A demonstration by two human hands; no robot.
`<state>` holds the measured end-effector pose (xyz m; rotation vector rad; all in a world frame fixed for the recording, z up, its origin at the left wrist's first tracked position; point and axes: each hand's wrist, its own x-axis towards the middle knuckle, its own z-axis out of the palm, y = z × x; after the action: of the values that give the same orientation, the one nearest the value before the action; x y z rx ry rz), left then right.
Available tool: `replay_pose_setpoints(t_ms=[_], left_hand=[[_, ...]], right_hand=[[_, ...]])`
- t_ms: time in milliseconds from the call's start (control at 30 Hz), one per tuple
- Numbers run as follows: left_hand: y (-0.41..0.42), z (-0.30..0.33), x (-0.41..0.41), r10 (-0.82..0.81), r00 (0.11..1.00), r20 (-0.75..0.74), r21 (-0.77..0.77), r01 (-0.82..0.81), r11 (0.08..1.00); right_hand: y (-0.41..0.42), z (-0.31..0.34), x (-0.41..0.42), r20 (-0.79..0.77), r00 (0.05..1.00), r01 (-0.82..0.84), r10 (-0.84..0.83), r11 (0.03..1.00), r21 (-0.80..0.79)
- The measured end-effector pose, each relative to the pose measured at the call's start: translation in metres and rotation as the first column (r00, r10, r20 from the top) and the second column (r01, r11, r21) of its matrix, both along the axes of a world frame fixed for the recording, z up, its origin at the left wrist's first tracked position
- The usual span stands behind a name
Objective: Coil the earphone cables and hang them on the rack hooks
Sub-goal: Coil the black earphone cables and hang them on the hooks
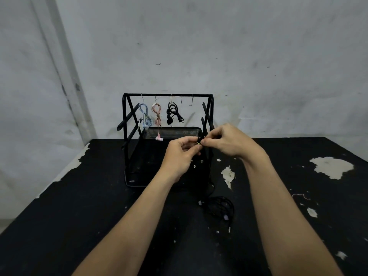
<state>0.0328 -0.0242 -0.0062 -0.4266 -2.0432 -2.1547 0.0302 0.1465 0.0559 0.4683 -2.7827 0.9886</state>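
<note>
One loose black cable (219, 209); three coils (157, 114) hung; two hooks (186, 101) free.

two right-hand hooks (190, 101) free on the rack (127, 116), loose black cable (219, 208) on table (79, 216) near right forearm

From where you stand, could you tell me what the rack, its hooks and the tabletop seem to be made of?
Rack: probably black-painted metal, with thin straight bars and a mesh tray.
Hooks: likely bare wire, slim and bent; the finish is too small to tell.
Tabletop: a black coating over a paler base, perhaps painted board, since chipped patches show light material beneath.
</note>
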Motion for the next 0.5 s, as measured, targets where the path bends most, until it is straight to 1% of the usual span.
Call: replay_pose_setpoints(t_ms=[100, 233, 367, 500], left_hand=[[0.0, 0.0, 0.003, -0.055, 0.996, 0.074, 0.042, 0.052, 0.998], [-0.005, 0.0, 0.004, -0.122, 0.971, 0.207, 0.149, 0.092, 0.984], [-0.005, 0.003, 0.002, -0.096, 0.966, 0.241, 0.183, 0.052, 0.982], [-0.006, 0.006, 0.002, -0.13, 0.962, 0.239, 0.208, 0.08, 0.975]], right_hand=[[0.0, -0.001, 0.0, 0.009, 1.0, 0.011, -0.011, 1.0, 0.009], [-0.002, -0.002, 0.001, 0.023, 1.0, 0.003, -0.003, 1.0, 0.029], [-0.008, -0.004, 0.006, -0.009, 1.0, 0.012, -0.012, 0.999, 0.051], [-0.011, 0.0, 0.007, 0.013, 0.999, 0.051, -0.051, 0.997, 0.061]])
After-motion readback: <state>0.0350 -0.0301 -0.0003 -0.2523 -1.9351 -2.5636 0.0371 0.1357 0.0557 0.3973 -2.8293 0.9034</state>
